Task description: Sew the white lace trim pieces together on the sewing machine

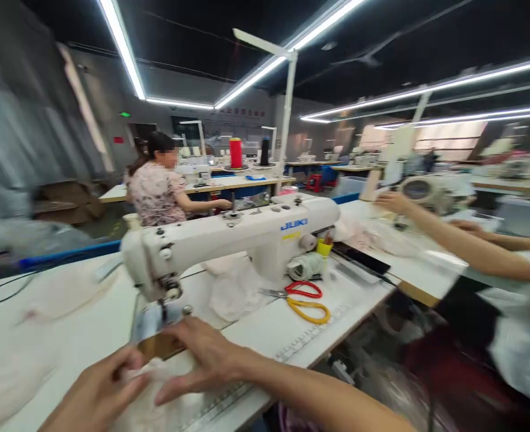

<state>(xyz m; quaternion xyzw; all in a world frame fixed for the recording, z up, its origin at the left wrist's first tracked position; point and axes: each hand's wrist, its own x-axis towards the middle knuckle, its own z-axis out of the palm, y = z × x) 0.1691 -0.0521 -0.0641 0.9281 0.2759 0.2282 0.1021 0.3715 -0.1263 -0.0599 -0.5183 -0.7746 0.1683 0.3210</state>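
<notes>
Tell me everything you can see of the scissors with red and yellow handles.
The scissors with looped red and yellow handles lie on the white work surface, by the foot of the white sewing machine. The red loop is farther from the wearer, the yellow loop nearer; both look smooth, perhaps plastic-coated, and splay apart. The grey metal blades point left toward crumpled white cloth; whether the tips touch it is unclear. The wearer's right hand is apart from them.
</notes>
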